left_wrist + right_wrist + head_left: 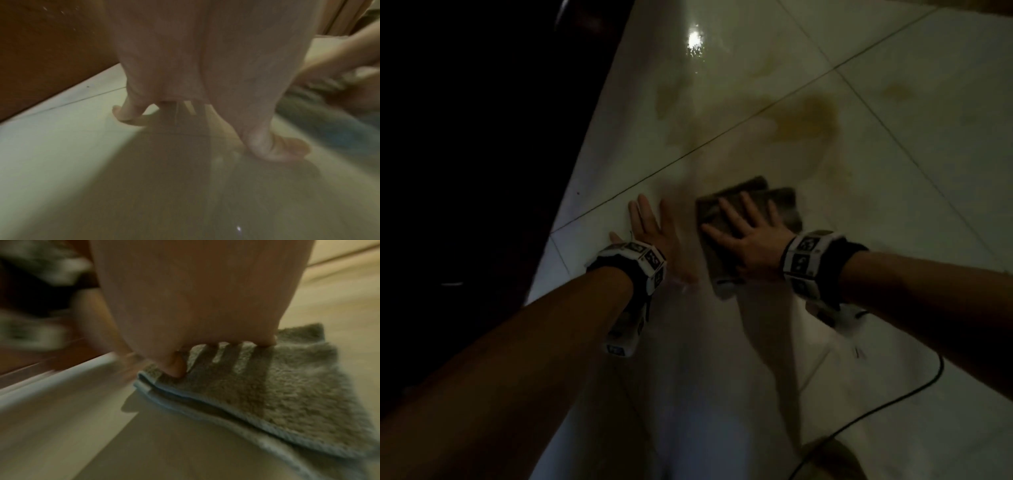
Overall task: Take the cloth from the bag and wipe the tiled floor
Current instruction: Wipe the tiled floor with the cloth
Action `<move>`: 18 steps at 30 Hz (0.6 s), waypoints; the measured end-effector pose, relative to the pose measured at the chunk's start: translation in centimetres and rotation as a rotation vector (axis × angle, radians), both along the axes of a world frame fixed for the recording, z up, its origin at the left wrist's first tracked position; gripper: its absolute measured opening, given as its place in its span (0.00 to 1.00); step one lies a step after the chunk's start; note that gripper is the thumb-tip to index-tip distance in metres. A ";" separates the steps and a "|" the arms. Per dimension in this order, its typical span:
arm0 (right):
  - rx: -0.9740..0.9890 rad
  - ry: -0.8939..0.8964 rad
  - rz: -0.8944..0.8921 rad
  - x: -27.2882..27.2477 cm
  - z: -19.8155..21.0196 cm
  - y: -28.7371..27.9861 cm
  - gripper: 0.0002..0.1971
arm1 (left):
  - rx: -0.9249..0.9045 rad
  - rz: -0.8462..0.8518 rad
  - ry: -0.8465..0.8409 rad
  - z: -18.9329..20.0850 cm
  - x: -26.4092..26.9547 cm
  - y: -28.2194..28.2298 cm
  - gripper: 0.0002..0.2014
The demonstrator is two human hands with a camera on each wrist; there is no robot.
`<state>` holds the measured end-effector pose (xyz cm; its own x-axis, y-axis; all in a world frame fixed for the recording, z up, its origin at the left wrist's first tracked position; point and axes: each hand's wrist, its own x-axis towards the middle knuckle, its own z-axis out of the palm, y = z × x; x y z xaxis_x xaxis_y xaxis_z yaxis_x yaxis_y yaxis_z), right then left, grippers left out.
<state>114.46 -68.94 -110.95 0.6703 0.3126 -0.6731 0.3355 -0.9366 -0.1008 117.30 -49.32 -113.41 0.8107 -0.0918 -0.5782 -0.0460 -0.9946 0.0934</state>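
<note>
A folded grey terry cloth (784,202) lies flat on the pale tiled floor (911,154). My right hand (743,222) presses down on it with fingers spread and straight; in the right wrist view the cloth (287,386) shows doubled layers with a light hem under the palm. My left hand (647,222) rests flat on the bare tile to the left of the cloth, fingers straight, holding nothing. In the left wrist view the left hand (185,105) props on the tile, with the cloth (320,110) blurred at the right. Brownish stains (804,120) spread on the floor beyond the cloth.
Dark wooden furniture (482,137) runs along the left edge of the floor. A thin black cable (893,401) trails across the tiles at the lower right. A wet glare spot (695,39) shines at the far end. No bag is in view.
</note>
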 end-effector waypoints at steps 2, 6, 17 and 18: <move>0.011 0.014 0.116 0.1 0.1 -0.2 0.41 | 0.044 0.006 0.088 0.5 0.2 -0.1 0.44; 0.004 0.039 0.001 5.9 0.6 -4.4 0.42 | 0.105 -0.050 0.192 1.2 0.5 -0.2 0.64; 0.010 0.080 0.275 4.2 0.1 -0.5 0.46 | 0.168 -0.018 0.177 3.8 -1.0 0.3 0.66; 0.022 0.073 0.282 4.2 0.3 -0.6 0.46 | 0.160 0.028 0.203 5.3 -1.4 0.4 0.64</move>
